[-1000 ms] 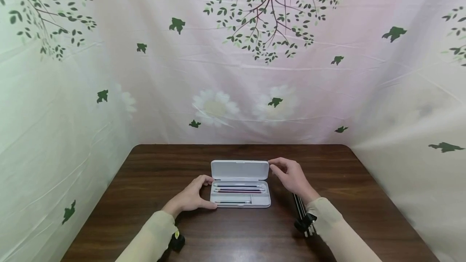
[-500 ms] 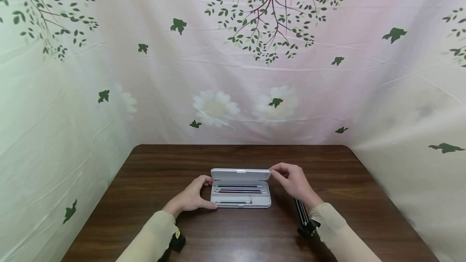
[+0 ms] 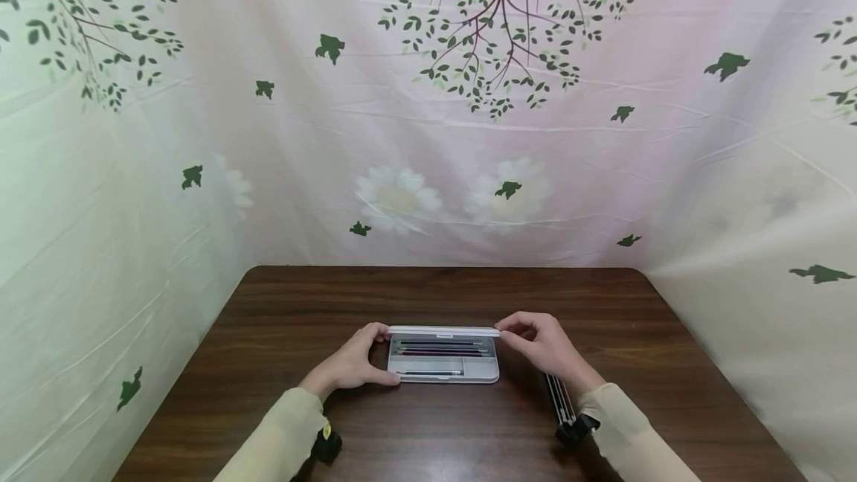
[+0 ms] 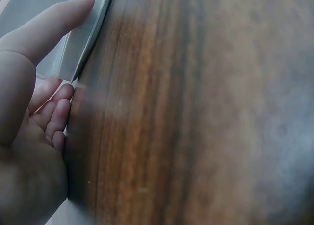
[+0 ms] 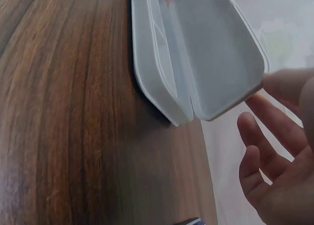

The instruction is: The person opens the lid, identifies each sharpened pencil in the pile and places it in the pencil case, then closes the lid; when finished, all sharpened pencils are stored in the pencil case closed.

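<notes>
A white pencil case (image 3: 480, 370) lies on the table with its hinged lid (image 3: 443, 332) partly raised and tilted forward. Inside are several dark and purple pencils (image 3: 442, 353) in the back section and another pencil (image 3: 431, 373) in the front one. My left hand (image 3: 350, 363) holds the case's left end, thumb at the front corner and fingers at the back. With thumb and index finger my right hand (image 3: 545, 344) pinches the lid's right corner. In the right wrist view its other fingers are loosely curled below the lid (image 5: 221, 53).
Several dark, thin sticks like pencils (image 3: 559, 397) lie bundled on the brown wooden table (image 3: 428, 292), partly hidden under my right wrist. Black wrist cameras sit at both cuffs. A pale printed cloth (image 3: 442, 147) hangs behind the table and along both sides.
The lid has swung from nearly upright forward and down over the case, with my right hand lowering along with it. My left hand stays in place on the case.
</notes>
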The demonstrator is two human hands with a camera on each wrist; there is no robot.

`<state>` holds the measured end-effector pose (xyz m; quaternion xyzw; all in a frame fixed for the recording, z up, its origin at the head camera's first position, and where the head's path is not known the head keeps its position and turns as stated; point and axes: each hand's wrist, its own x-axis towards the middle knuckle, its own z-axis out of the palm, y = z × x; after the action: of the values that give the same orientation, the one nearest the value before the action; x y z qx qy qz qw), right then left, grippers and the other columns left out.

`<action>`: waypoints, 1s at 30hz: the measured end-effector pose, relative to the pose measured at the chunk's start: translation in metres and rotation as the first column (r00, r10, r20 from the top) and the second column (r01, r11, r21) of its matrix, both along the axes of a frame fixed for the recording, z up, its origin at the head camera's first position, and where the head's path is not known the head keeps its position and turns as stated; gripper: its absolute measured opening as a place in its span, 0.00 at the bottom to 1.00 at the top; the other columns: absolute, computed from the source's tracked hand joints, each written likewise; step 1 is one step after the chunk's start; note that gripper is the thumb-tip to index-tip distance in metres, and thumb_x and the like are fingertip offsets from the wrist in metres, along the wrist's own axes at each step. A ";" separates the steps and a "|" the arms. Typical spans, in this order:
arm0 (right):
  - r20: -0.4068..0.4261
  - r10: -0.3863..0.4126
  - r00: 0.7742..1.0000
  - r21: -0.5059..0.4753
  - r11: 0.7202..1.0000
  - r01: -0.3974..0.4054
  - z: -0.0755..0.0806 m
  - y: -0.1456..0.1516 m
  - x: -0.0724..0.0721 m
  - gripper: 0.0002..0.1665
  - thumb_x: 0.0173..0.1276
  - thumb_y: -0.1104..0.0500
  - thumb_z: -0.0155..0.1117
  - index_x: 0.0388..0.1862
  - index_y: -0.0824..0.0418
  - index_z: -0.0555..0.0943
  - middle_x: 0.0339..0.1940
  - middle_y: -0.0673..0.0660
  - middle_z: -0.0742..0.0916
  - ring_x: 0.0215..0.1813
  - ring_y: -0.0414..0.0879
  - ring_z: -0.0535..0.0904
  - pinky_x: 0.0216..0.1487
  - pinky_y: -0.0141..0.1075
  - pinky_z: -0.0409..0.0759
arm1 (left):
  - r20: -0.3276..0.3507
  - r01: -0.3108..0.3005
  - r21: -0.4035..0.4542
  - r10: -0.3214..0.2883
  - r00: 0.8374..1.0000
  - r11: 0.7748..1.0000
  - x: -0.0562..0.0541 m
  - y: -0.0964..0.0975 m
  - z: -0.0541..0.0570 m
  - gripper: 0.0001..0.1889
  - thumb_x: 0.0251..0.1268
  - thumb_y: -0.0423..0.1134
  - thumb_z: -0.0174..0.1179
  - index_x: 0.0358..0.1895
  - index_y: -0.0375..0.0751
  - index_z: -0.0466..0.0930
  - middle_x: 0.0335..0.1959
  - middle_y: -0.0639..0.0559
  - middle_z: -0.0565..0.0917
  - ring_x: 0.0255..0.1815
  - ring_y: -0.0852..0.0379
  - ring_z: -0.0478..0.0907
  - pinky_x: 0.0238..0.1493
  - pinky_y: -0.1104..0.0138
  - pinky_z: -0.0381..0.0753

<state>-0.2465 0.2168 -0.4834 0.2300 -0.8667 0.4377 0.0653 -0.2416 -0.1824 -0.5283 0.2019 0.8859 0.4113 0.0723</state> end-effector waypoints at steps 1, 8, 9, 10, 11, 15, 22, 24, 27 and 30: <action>0.006 0.006 1.000 0.006 1.000 -0.006 0.000 0.000 0.001 0.05 0.72 0.56 0.74 0.45 0.48 0.90 0.42 0.46 0.91 0.37 0.41 0.84 0.39 0.35 0.84 | 0.000 -0.004 0.000 0.004 1.000 1.000 0.000 0.000 0.000 0.42 0.49 0.56 0.83 0.64 0.44 0.71 0.59 0.51 0.74 0.63 0.52 0.69 0.68 0.49 0.69; -0.018 0.028 0.999 0.047 0.999 -0.027 -0.003 -0.001 0.005 0.05 0.72 0.53 0.74 0.45 0.49 0.90 0.40 0.44 0.91 0.39 0.40 0.84 0.41 0.35 0.83 | 0.006 -0.007 -0.006 0.007 1.000 1.000 0.000 -0.001 -0.001 0.44 0.49 0.56 0.83 0.67 0.44 0.70 0.61 0.50 0.74 0.64 0.51 0.69 0.69 0.48 0.69; -0.024 0.032 0.999 0.050 0.998 -0.030 -0.004 0.000 0.005 0.05 0.72 0.53 0.74 0.45 0.49 0.90 0.41 0.43 0.91 0.40 0.39 0.84 0.41 0.35 0.83 | 0.005 -0.007 -0.006 0.007 1.000 1.000 0.000 -0.001 -0.001 0.44 0.49 0.57 0.83 0.67 0.44 0.71 0.61 0.50 0.74 0.64 0.51 0.69 0.69 0.48 0.69; -0.027 0.034 0.999 0.053 0.998 -0.032 -0.004 0.000 0.005 0.05 0.72 0.53 0.74 0.45 0.49 0.90 0.41 0.43 0.91 0.40 0.39 0.84 0.41 0.35 0.83 | 0.007 -0.007 -0.005 0.007 1.000 1.000 0.000 -0.001 -0.001 0.44 0.49 0.57 0.83 0.67 0.45 0.71 0.61 0.50 0.74 0.64 0.50 0.69 0.69 0.48 0.68; -0.029 0.037 0.999 0.057 0.998 -0.035 -0.006 0.000 0.006 0.06 0.72 0.53 0.74 0.45 0.48 0.90 0.42 0.43 0.91 0.41 0.39 0.84 0.41 0.35 0.83 | 0.006 -0.004 -0.005 0.004 1.000 1.000 0.000 -0.001 -0.001 0.44 0.49 0.57 0.83 0.67 0.45 0.71 0.61 0.50 0.74 0.64 0.50 0.69 0.69 0.47 0.68; -0.046 0.069 0.997 0.080 0.995 -0.065 -0.011 0.002 0.006 0.05 0.71 0.53 0.74 0.45 0.45 0.89 0.44 0.43 0.90 0.41 0.37 0.84 0.42 0.34 0.83 | 0.000 0.005 -0.002 -0.005 1.000 1.000 -0.001 -0.002 -0.002 0.44 0.50 0.57 0.82 0.67 0.45 0.71 0.62 0.50 0.74 0.65 0.50 0.69 0.69 0.47 0.68; -0.081 0.145 0.986 0.101 0.986 -0.137 -0.015 0.005 0.007 0.05 0.71 0.55 0.75 0.43 0.46 0.89 0.49 0.49 0.90 0.43 0.38 0.85 0.41 0.34 0.83 | -0.018 0.009 -0.008 -0.009 1.000 1.000 -0.001 -0.001 -0.003 0.44 0.49 0.57 0.83 0.66 0.45 0.70 0.62 0.51 0.74 0.66 0.50 0.69 0.69 0.47 0.68; -0.082 0.159 0.984 0.115 0.982 -0.149 -0.016 0.005 0.007 0.05 0.71 0.55 0.75 0.44 0.47 0.89 0.50 0.50 0.90 0.45 0.38 0.85 0.41 0.34 0.83 | -0.022 0.010 -0.006 -0.010 1.000 1.000 -0.001 0.000 -0.003 0.45 0.48 0.57 0.83 0.66 0.45 0.70 0.61 0.51 0.74 0.65 0.50 0.69 0.69 0.47 0.68; -0.073 0.181 0.981 0.139 0.976 -0.169 -0.017 0.005 0.009 0.06 0.71 0.56 0.75 0.46 0.48 0.89 0.52 0.51 0.89 0.44 0.38 0.84 0.41 0.34 0.83 | -0.024 0.013 -0.006 -0.013 1.000 1.000 -0.001 0.000 -0.003 0.45 0.48 0.57 0.83 0.67 0.45 0.70 0.61 0.51 0.74 0.65 0.50 0.69 0.69 0.48 0.68; -0.071 0.204 0.976 0.164 0.968 -0.190 -0.018 0.005 0.010 0.08 0.71 0.57 0.75 0.47 0.49 0.90 0.53 0.52 0.87 0.42 0.36 0.83 0.40 0.34 0.83 | -0.025 0.015 -0.006 -0.015 1.000 1.000 -0.001 0.000 -0.002 0.46 0.47 0.57 0.83 0.67 0.45 0.69 0.61 0.51 0.74 0.65 0.51 0.69 0.69 0.48 0.68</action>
<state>-0.2370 0.2213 -0.5014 0.3384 -0.8675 0.3622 0.0411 -0.2429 -0.1827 -0.5308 0.2134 0.8864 0.4056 0.0646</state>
